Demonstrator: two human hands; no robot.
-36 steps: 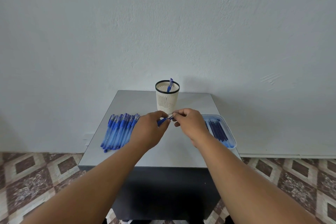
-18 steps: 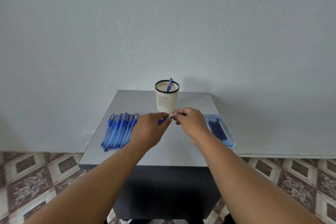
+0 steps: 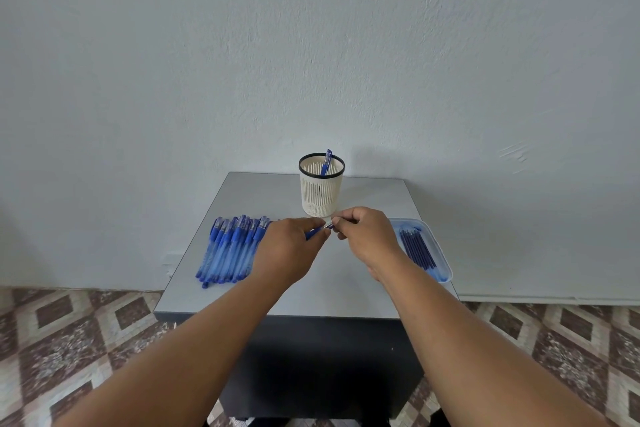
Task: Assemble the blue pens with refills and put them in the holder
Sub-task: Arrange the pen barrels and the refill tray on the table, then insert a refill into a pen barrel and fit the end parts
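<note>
Light, thin, slippery pen pinched in left grip; tip end pinched in right grip, mid surface.

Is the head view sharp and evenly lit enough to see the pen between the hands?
Head view: soft, even light, no glare; holder casts a faint shadow on the wall; wide-angle stretch enlarges the forearms; pen is small, mostly hidden between left hand and right hand.

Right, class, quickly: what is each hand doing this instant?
Left hand: fingers curled round the blue pen, holding it.
Right hand: pinching the pen's other end; the part it pinches is too small to identify.
</note>
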